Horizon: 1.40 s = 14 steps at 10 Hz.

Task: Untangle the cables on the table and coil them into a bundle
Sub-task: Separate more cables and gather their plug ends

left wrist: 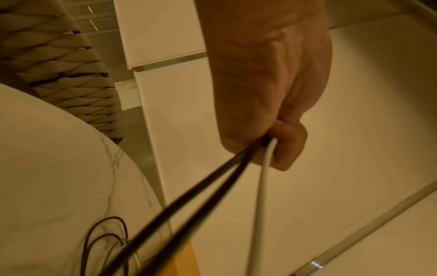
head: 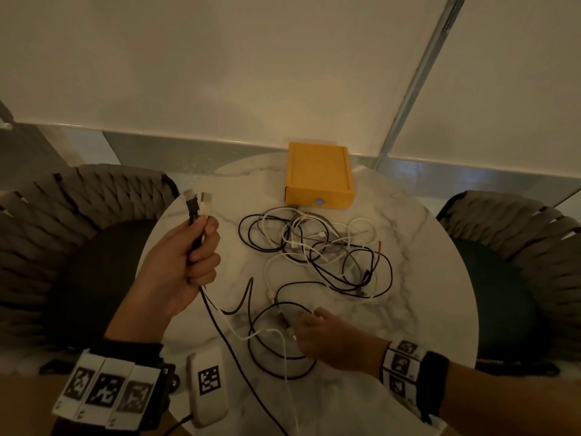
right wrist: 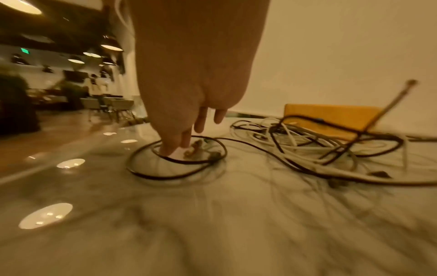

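Overhead, left hand grip around cable ends.

**A dim café or restaurant dining room**

I'm seated at a small round marble-topped table set against a pale wall, with a woven rope-backed chair on either side of it. Past my right hand, the room opens onto more tables and chairs, potted greenery and rows of round pendant lamps under a dark ceiling, their glow mirrored on the polished floor.
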### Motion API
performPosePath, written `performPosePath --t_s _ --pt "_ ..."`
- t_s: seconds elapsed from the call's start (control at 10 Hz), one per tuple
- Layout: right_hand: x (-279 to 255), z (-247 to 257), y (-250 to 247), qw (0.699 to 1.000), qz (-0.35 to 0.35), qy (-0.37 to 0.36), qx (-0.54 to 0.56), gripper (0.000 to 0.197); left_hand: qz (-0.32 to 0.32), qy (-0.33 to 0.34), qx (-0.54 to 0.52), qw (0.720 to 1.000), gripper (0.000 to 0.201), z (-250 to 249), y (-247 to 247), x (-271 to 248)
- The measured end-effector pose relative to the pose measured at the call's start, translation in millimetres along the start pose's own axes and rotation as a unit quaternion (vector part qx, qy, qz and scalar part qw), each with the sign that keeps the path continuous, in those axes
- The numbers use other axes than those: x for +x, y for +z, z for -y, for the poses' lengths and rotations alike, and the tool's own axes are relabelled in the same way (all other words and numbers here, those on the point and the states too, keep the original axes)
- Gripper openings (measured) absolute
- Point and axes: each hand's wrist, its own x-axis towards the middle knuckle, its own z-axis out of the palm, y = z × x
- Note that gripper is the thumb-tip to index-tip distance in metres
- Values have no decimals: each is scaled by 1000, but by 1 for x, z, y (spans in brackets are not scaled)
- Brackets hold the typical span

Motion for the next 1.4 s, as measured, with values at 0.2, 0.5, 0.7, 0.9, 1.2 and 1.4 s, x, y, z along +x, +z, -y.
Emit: performPosePath --t_s 0.2,0.5,0.7,0.9,1.2,1.4 --pt "-22 28 -12 922 215 -149 284 22 1 -2 -16 1000 29 2 3 2" --pt "25 -7 -15 970 114 -1 213 34 6 2 -17 1000 25 7 5 6" --pt "31 -10 -23 920 274 -88 267 33 -18 4 -21 1000 32 15 5 15" --pt "66 -48 -26 992 -90 -80 46 28 -3 -18 -17 1000 32 30 14 17" --pt "36 -84 -2 965 -220 44 138 16 -32 19 -14 999 36 27 13 17" --pt "-22 -106 -92 621 -417 160 644 15 -66 88 1 994 29 43 56 42"
